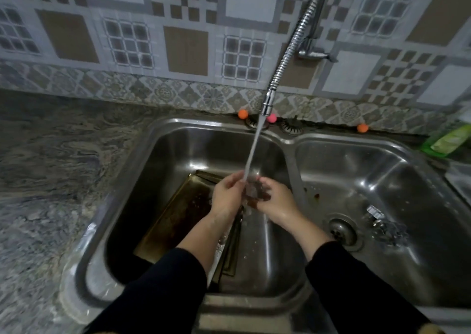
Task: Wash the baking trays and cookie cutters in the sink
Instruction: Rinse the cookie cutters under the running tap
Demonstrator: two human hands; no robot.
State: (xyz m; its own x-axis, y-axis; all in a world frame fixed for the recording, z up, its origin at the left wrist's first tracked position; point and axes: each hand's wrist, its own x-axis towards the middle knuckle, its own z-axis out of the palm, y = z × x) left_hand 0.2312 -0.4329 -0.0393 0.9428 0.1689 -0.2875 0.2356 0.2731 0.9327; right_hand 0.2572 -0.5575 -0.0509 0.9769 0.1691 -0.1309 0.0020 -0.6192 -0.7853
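Both hands are over the left basin of a steel double sink point(142, 160), under the running water. My left hand point(226, 196) and my right hand point(275, 201) hold a small dark cookie cutter point(254, 193) between them, where the stream from the tap nozzle point(267, 101) lands. The cutter's shape is blurred by water. Below the hands a brownish baking tray point(173, 216) leans in the left basin, with a second tray edge point(229, 259) beside it. Several shiny metal cookie cutters point(387, 226) lie in the right basin near the drain point(341, 231).
A flexible metal hose point(293, 43) carries the tap from the tiled wall. Small orange point(243, 114) and pink point(271, 118) balls sit along the sink's back rim. A green packet point(448, 140) lies on the counter at right. Marbled countertop point(51, 170) spreads to the left.
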